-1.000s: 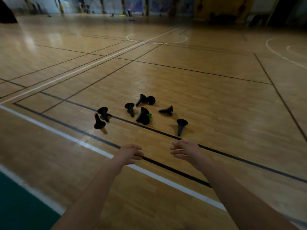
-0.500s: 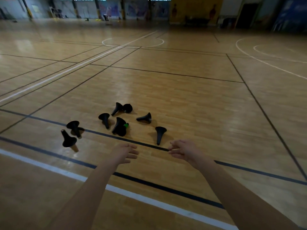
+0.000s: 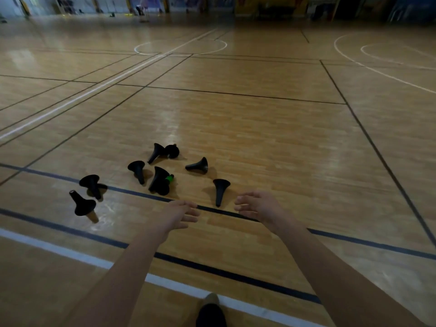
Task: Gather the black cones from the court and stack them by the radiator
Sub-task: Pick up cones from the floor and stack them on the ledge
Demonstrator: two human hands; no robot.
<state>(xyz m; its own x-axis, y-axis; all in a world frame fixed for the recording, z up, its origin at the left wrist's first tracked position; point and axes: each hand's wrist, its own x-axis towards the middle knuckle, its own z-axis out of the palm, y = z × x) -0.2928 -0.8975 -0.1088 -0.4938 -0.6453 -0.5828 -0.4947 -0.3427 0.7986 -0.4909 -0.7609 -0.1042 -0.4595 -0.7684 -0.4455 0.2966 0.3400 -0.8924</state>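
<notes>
Floor: glossy wood boards (image 3: 259, 128), painted with thin lines; I take the black line (image 3: 354, 240) as my mark.
Cones: I count eight cones (image 3: 198, 165), matte black, trumpet-shaped, each with a wide round base and a slim neck.
Where: six lie tipped over just beyond the black line, one straddles it at the left, and one sits on my side of it, tilted.
Odd one: the middle cone beyond the line shows a green tip (image 3: 169, 178).
Left hand: my left hand (image 3: 180, 212) hovers over the line, fingers loosely spread, holding nothing.
Right hand: my right hand (image 3: 257, 205) hovers over the line beside the nearest cone, fingers wide, empty.
Shoe: one dark shoe (image 3: 211, 312) well on my side of the line.
</notes>
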